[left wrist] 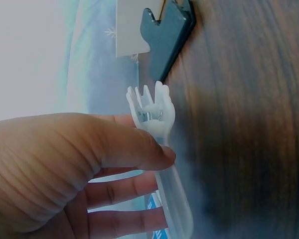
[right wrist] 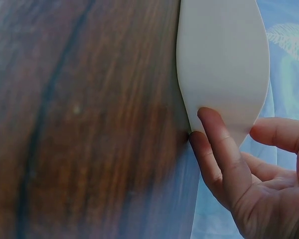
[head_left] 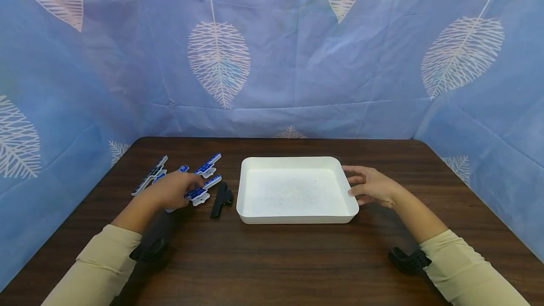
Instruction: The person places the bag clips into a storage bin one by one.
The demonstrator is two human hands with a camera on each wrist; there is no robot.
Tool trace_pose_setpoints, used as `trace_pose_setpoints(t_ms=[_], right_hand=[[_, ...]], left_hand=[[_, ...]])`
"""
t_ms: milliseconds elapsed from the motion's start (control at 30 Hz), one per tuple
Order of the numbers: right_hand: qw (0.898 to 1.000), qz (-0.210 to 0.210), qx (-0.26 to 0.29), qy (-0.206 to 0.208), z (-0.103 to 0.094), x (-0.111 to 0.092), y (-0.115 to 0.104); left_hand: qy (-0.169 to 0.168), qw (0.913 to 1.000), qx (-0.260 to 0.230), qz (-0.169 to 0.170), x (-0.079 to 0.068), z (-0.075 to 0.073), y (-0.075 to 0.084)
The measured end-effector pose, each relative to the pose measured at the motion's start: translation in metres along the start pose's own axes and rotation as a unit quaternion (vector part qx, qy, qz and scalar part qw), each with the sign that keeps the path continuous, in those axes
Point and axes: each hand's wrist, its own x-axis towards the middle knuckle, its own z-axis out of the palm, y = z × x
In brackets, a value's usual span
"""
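My left hand (head_left: 172, 190) pinches a blue-and-white plastic clip (head_left: 212, 182) between thumb and fingers, over the left side of the table. In the left wrist view, the white jaw and spring of this clip (left wrist: 152, 114) stick out past the thumb. Other blue-and-white clips (head_left: 148, 177) lie around this hand, partly hidden by it. Just right of the held clip lies a black clip (head_left: 218, 200). My right hand (head_left: 374, 186) touches the right outer wall of a white rectangular tray (head_left: 297, 219), with fingertips along the side and at the rim (right wrist: 259, 107).
The tray stands at the middle of a dark wooden table (head_left: 272, 263), with only small specks on its floor. A blue cloth with white leaf prints (head_left: 276, 60) hangs behind the table and on both sides. A dark band (head_left: 148, 249) shows at my left wrist.
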Motion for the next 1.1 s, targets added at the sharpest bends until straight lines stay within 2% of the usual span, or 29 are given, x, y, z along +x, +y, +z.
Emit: trace_pose_setpoints(t_ms=[167,367,800,1100], right_hand=[[1.000,-0.004,0.000,0.001,0.000,0.000,0.001],[1.000,-0.002,-0.003,0.002,0.000,0.000,0.000],[1.000,-0.002,-0.003,0.004,0.002,0.000,0.001],[1.000,-0.001,-0.004,0.006,0.002,-0.001,0.002]], left_hand=[[0.012,0.9998,-0.001,0.012,0.001,-0.004,0.000],[0.029,0.9996,0.004,0.007,0.000,-0.006,0.001],[0.036,0.9994,0.001,0.000,0.002,-0.010,0.007],[0.050,0.9984,0.006,0.025,0.004,-0.017,0.012]])
